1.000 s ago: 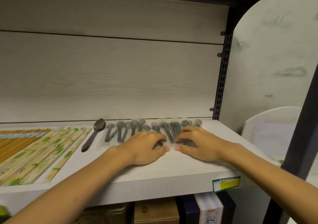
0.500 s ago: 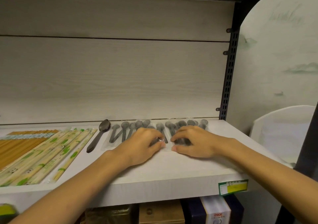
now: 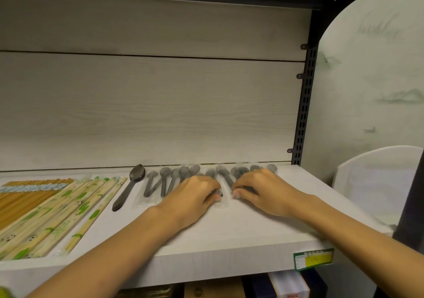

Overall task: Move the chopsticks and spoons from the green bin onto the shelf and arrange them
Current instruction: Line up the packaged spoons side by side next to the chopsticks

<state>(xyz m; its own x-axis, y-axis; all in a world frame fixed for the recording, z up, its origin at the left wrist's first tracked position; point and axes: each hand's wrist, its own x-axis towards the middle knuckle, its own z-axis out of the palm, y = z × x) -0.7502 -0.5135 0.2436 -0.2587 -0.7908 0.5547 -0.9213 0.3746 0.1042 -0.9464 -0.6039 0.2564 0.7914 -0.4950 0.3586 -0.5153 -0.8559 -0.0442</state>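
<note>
Grey plastic spoons in clear wrappers lie in a row across the white shelf, bowls toward the back wall. My left hand and my right hand rest palm-down on the middle of that row, fingertips curled on the spoon handles and almost meeting; they hide several spoons. A stack of bare dark spoons lies just left of the row. Paper-wrapped chopsticks with green prints and a bundle of orange chopsticks fill the shelf's left end. Only a green sliver, possibly the bin, shows at the bottom left corner.
A black slotted upright bounds the shelf on the right, with a white rounded object beyond it. A green and yellow price label hangs on the shelf's front edge. Boxes stand on the level below.
Both hands have slid slightly toward the back of the shelf over the wrapped spoons, staying close together. The head camera has shifted, so the shelf appears further right.
</note>
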